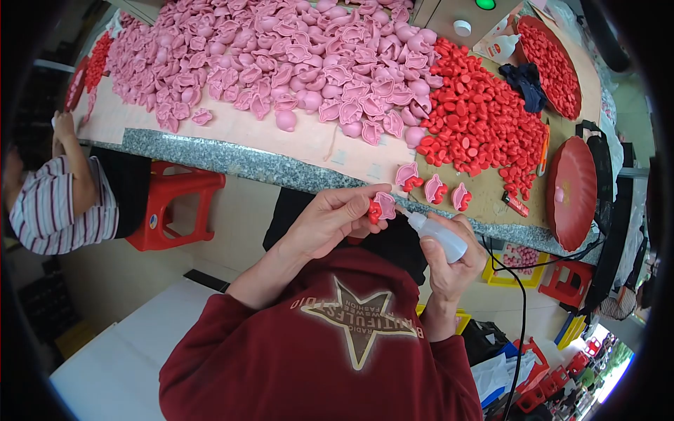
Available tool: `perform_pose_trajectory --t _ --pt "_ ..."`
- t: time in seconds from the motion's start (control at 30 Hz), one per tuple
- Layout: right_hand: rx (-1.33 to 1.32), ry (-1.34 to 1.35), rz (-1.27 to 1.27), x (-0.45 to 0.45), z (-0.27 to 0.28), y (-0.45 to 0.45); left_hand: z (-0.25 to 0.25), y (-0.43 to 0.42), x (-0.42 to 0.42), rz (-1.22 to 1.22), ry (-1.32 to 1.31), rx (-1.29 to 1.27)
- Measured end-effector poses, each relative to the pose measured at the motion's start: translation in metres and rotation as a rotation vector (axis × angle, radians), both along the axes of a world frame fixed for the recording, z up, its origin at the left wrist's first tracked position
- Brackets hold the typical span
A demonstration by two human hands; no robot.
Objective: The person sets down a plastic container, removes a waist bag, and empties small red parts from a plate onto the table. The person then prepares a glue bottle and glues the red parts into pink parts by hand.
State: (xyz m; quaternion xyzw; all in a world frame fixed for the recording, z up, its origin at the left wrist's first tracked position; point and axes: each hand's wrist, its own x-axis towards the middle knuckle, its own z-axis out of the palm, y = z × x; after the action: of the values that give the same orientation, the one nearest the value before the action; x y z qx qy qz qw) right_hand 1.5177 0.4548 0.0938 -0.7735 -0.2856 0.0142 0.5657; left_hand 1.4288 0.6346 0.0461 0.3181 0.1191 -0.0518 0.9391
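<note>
My left hand (326,223) pinches a small assembly of a hollow pink plastic piece (383,205) and a red plastic piece (374,212), just in front of the table edge. In my right hand (455,270) is a translucent squeeze bottle (442,237), tilted so its thin nozzle points at the pink piece. Whether the tip touches it, I cannot tell. On the table beyond my hands, three pink-and-red pieces (435,189) lie in a row. Behind them spread a big heap of pink pieces (309,56) and a heap of red pieces (477,112).
A red scalloped tray (572,158) stands at the right, with another red tray (577,95) of red pieces behind it. A white bottle (500,46), dark cloth (525,85) and orange-handled tool (543,151) lie nearby. Another person (63,189) works at the left, near a red stool (172,203).
</note>
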Motion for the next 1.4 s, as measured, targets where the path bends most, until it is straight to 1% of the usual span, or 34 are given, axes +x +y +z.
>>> perform_pose_trajectory --t 0.27,0.57,0.87,0.97,1.4 --pt "-0.009 -0.019 -0.003 0.0009 0.0001 0.0003 0.0048 -0.0008 0.0024 0.0 -0.033 -0.024" --pt "-0.033 -0.013 -0.015 0.0006 -0.0015 -0.0026 -0.0018 0.0012 -0.0003 0.013 -0.039 -0.064" --pt "-0.07 -0.032 -0.035 -0.0008 0.0013 -0.0049 0.0046 0.0021 0.0009 0.084 -0.048 -0.038" --pt "-0.039 -0.054 -0.021 -0.0017 0.0028 -0.003 -0.0002 0.0026 -0.0017 0.031 -0.034 -0.04" --pt "-0.036 -0.078 0.025 -0.0012 0.0018 0.0034 0.0007 -0.0017 -0.0015 0.02 -0.043 -0.04"
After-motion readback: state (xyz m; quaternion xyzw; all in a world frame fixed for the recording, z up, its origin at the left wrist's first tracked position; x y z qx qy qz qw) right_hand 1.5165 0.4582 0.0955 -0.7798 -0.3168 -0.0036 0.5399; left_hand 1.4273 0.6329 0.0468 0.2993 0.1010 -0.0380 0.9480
